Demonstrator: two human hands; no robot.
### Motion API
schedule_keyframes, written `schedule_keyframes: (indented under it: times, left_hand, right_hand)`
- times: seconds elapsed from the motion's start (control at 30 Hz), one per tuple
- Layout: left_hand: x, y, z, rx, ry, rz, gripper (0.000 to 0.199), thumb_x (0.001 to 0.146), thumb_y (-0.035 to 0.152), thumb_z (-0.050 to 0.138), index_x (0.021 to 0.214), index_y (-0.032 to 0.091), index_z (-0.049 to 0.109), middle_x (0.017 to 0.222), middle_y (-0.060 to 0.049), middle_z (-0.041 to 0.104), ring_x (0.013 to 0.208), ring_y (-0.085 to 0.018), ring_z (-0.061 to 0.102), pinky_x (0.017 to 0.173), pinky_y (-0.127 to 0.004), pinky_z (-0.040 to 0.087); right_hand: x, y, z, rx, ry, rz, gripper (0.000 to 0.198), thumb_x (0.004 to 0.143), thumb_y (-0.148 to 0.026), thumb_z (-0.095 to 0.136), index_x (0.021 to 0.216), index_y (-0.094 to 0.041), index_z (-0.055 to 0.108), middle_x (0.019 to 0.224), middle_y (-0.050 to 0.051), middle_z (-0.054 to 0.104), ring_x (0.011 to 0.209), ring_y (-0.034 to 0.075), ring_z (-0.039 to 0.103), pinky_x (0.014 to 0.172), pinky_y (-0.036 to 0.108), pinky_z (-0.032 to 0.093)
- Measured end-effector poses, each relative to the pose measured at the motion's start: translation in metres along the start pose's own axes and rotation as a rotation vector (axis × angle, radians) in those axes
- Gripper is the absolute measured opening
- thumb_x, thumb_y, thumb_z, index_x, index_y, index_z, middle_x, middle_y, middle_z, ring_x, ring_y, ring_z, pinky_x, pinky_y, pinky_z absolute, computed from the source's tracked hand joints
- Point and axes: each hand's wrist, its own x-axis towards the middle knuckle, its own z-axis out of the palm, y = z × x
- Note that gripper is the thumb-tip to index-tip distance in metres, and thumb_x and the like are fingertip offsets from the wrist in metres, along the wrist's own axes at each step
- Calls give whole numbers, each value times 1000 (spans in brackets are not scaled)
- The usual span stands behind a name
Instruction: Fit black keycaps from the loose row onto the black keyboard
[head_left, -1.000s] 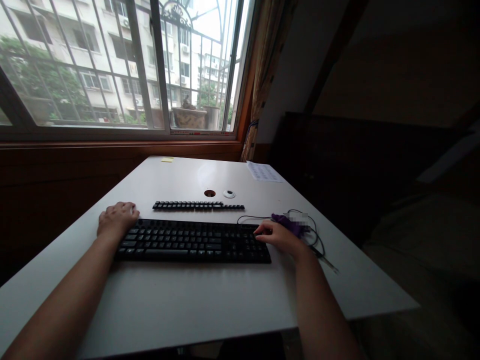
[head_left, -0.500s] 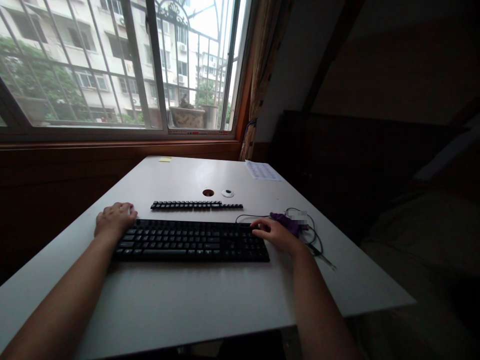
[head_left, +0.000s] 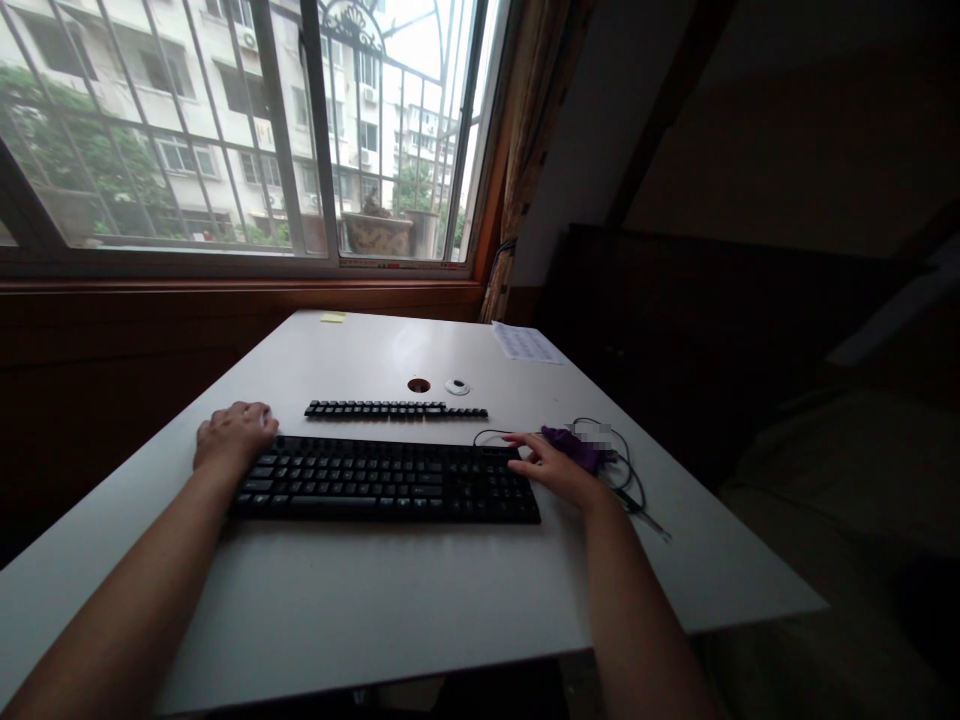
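Observation:
A black keyboard lies across the white desk before me, its upper row of key positions dark and hard to make out. Just behind it, black keycaps are lined up in rows. My left hand rests at the keyboard's upper left corner, fingers curled together; a small pale thing shows at the fingertips, too unclear to name. Over the keyboard's upper right end is my right hand, thumb and index finger apart, with nothing seen between them. A purple cloth lies right behind that hand.
A black cable loops around the cloth, and a thin tool lies beside it. Farther back are a round cable hole, its white cover, a printed sheet and a yellow note. A barred window stands behind the desk.
The whole view has shifted slightly. The fingers of my right hand have spread a little, and my left hand stays at the keyboard's corner.

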Motion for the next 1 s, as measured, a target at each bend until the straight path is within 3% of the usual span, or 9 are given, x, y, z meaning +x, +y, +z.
schedule_keyframes:
  times: [0.43,0.67,0.83,1.0]
  left_hand:
    - [-2,2,-5,24,-23,4,57,98,46,34,135,18,67,146,-24,59,127,-45,58,102,-55,46]
    - [0,0,-2,12,-15,1,58,98,48,32,135,18,66,147,-23,59,129,-45,57,102,-55,46]
    - [0,0,-1,0,-10,-3,58,98,48,34,136,17,66,147,-24,59,128,-45,57,103,-54,45]
    - [0,1,-2,21,-28,1,61,98,48,30,135,16,66,145,-24,59,127,-46,58,103,-54,45]
  right_hand:
    - [2,-4,2,66,-28,41,58,88,-31,70,144,-24,62,130,8,64,82,16,55,79,32,49]
    - [0,-10,2,52,-41,58,60,89,-28,70,147,-27,60,136,8,64,87,18,58,87,35,52]
    - [2,-10,4,26,11,47,47,97,-32,62,143,-27,64,135,9,65,106,23,62,100,40,50]
    - [2,-6,4,13,-22,44,61,90,-31,70,149,-29,58,137,7,64,89,19,60,90,37,53]
